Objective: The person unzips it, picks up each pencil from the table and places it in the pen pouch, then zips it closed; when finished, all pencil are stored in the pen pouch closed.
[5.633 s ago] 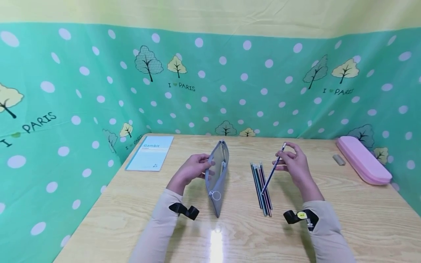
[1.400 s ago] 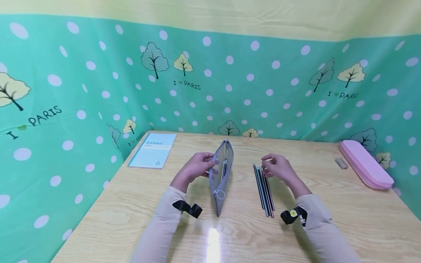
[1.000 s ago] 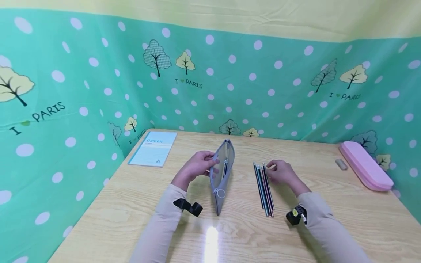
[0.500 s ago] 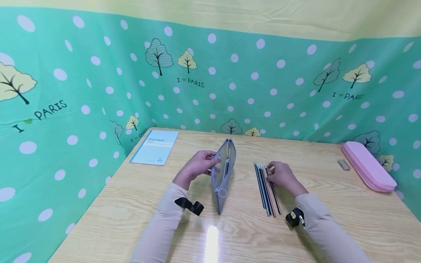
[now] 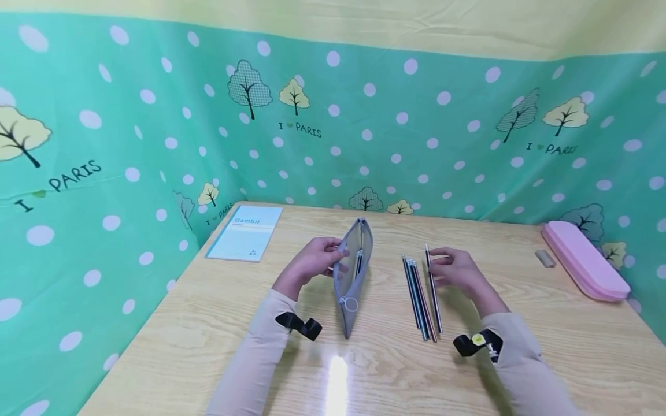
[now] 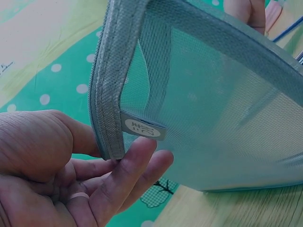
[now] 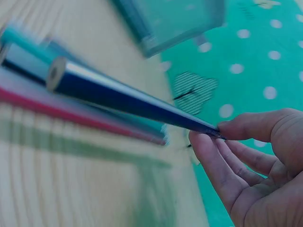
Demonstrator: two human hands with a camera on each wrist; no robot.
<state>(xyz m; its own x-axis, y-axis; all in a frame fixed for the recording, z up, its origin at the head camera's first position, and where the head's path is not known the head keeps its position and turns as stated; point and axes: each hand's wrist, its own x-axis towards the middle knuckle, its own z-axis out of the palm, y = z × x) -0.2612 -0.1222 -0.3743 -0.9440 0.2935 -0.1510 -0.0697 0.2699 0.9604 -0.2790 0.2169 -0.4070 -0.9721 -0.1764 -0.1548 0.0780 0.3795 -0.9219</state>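
Observation:
My left hand (image 5: 314, 261) pinches the near side of a grey mesh zip pencil pouch (image 5: 344, 292), whose mouth gapes upward; in the left wrist view thumb and fingers hold the pouch's edge (image 6: 111, 80) beside a small label. Pencils (image 5: 359, 263) stand inside the pouch. With thumb and fingertips my right hand (image 5: 458, 270) pinches a dark blue pencil (image 5: 433, 294) near its upper end. The right wrist view shows that pencil (image 7: 128, 99) raised, its unsharpened end toward the camera. Just left of it, several pencils (image 5: 418, 300) lie side by side on the table.
A blue-and-white notebook (image 5: 244, 233) lies at the back left of the wooden table (image 5: 208, 346). At the right are a grey eraser (image 5: 544, 258) and a pink pencil case (image 5: 585, 260). A green polka-dot curtain (image 5: 312, 144) hangs behind and at the left.
My right hand has reached down to the loose pencils, drawn one aside to the right and lifted it. An earlier pencil it held is gone from it. The left hand still holds the pouch.

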